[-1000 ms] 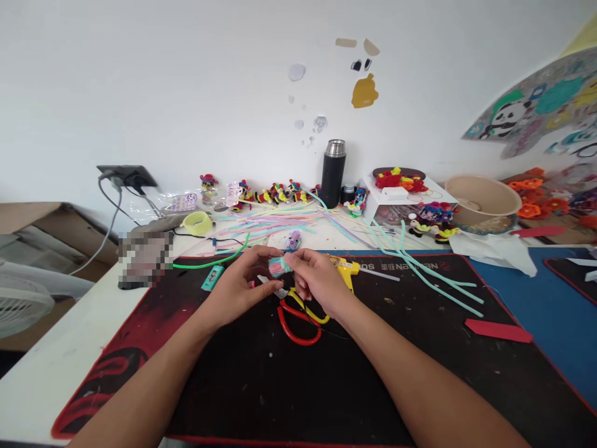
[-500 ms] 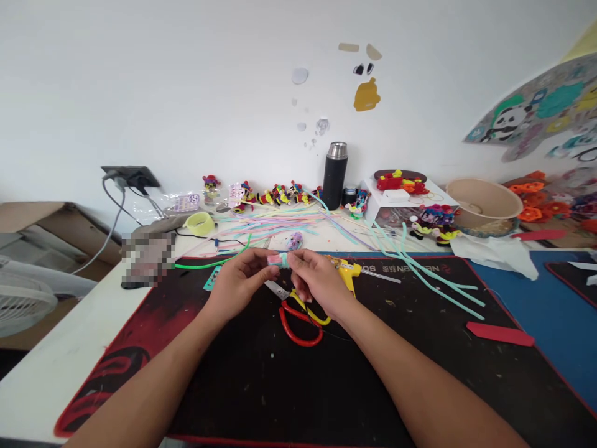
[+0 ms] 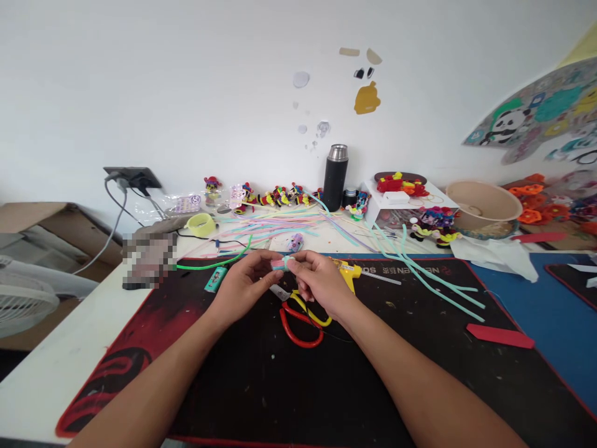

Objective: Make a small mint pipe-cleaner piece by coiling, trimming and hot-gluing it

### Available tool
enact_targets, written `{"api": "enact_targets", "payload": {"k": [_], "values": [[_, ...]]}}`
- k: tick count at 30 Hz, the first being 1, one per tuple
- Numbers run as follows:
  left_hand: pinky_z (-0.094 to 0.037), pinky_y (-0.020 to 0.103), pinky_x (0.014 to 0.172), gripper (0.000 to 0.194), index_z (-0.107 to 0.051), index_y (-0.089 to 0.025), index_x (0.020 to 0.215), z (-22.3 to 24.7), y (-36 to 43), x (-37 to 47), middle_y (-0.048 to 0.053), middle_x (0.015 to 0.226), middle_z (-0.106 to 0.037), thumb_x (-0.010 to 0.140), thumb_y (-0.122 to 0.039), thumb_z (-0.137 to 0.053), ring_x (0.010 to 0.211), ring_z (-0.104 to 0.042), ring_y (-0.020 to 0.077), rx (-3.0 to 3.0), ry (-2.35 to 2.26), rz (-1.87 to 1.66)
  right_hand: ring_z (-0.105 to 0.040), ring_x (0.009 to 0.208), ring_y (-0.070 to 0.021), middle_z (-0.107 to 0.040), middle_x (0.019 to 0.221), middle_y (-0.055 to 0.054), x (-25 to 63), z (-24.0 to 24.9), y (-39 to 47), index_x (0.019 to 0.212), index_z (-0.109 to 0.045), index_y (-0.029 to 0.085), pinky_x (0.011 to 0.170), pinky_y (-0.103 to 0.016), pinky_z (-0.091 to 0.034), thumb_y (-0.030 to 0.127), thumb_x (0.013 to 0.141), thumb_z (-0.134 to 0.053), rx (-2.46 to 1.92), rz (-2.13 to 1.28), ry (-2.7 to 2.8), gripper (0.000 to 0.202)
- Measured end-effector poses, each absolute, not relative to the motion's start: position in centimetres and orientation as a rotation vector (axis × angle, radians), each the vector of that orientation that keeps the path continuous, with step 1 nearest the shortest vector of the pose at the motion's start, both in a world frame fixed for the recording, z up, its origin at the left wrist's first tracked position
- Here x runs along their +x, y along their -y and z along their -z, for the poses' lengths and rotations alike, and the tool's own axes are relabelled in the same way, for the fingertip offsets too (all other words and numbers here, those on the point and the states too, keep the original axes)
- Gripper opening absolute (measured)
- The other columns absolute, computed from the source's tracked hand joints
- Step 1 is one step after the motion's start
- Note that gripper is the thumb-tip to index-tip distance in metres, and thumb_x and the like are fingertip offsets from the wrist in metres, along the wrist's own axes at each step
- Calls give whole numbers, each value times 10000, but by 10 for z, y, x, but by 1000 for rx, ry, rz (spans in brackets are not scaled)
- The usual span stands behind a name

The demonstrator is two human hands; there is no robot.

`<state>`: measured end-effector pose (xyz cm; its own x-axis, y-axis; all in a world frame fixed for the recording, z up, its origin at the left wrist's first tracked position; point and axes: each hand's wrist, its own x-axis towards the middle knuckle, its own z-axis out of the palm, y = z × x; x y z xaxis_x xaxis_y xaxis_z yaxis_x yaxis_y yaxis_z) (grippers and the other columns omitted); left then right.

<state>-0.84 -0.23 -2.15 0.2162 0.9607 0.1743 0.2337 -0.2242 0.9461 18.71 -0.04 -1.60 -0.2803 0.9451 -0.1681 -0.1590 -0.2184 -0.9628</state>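
- White plastic made up the fan (image 3: 23, 305) at the far left, beside the table.
- Black and fixed to the wall, a socket panel (image 3: 144, 177) had cables plugged into it.
- Near it, a yellow tape roll (image 3: 200, 224) lay on the white tabletop, with a green stem (image 3: 205, 266) below it.
- Next came a small teal box (image 3: 216, 279), lying on the black mat (image 3: 280, 392).
- The left hand (image 3: 240, 287) was closed narrow, pinching the left end of a pastel bundle (image 3: 286, 264).
- That bundle, pink and mint, was held between both hands, above the mat.
- Just behind it lay a purple fuzzy piece (image 3: 294, 242).
- Under the hands rested the scissors (image 3: 302, 345), with one red and one yellow loop; their blades were partly hidden.
- The right hand (image 3: 321, 280) was narrow too, thumb and fingers gripping the bundle's right end.
- Behind, a black flask (image 3: 336, 180) stood upright.
- A yellow glue gun (image 3: 349, 274) lay just beside the right hand.
- Farther right, mint stems (image 3: 420, 274) stretched across the mat's upper edge.
- Past them were a beige bowl (image 3: 510, 202), a flat red strip (image 3: 499, 336) on the mat, and orange flowers (image 3: 532, 211).
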Motion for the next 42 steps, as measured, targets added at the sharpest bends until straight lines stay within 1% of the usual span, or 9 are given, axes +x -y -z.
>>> {"api": "enact_targets", "payload": {"k": [5,10,15,24,29,33,38,40,42], "values": [[-595,370,817,319,-715,-212,1063,18,3,-6,71,1005,-757,851,-432,-807,920,-730,240,1598,-1123,-1081,-450,352,-87,-522,494,108,187,16,1,1001,-656,210,365,-199,-295,514,857,-767,-1081,-1642,1178,355],[-595,355,759,414,-686,-212,1056,14,-4,-15,19,820,-741,796,-480,-864,750,-726,211,1419,-1164,-1243,-445,365,-82,-504,507,104,191,13,-2,968,-650,212,367,-195,-274,581,851,-751,-1056,-1589,1128,400],[-575,345,782,481,-700,-203,1081,19,-20,-28,5,830,-733,757,-503,-892,759,-732,201,1266,-1224,-1475,-434,367,-83,-477,511,108,200,10,-9,964,-644,200,365,-196,-267,618,827,-759,-1029,-1458,1085,454],[-582,362,821,599,-716,-173,1165,30,-36,-40,29,928,-745,725,-536,-900,783,-749,202,1198,-1235,-1508,-437,371,-96,-452,498,108,203,10,-11,947,-629,198,391,-214,-305,614,857,-726,-1062,-1312,1134,436],[-583,373,788,590,-730,-165,1086,30,-40,-45,28,853,-738,692,-567,-907,758,-755,227,1168,-1254,-1533,-435,363,-98,-447,496,111,197,20,-15,941,-623,199,376,-207,-283,625,853,-715,-1084,-1315,1138,445],[-574,354,778,590,-736,-162,1100,27,-39,-45,22,832,-738,696,-556,-910,750,-754,217,1142,-1251,-1561,-457,367,-114,-484,496,93,190,24,-20,944,-645,204,381,-223,-302,624,880,-676,-1143,-1298,1295,426],[-589,354,810,594,-737,-166,1110,24,-37,-44,28,904,-757,687,-541,-921,771,-753,200,1036,-1188,-1619,-482,378,-139,-504,484,83,188,16,-40,948,-647,212,461,-250,-390,530,984,-554,-1308,-1048,1689,333],[-594,350,820,575,-743,-170,1098,24,-37,-44,25,920,-754,687,-527,-927,784,-750,193,985,-1170,-1633,-530,424,-153,-547,527,67,189,12,-53,996,-655,206,511,-258,-417,484,1035,-465,-1428,-814,1875,340],[-595,342,814,572,-744,-168,1095,25,-37,-43,23,917,-748,685,-522,-930,786,-745,187,941,-1156,-1637,-580,508,-168,-612,588,37,188,8,-67,1001,-681,198,566,-267,-416,449,1040,-482,-1478,-694,1953,323]]}}
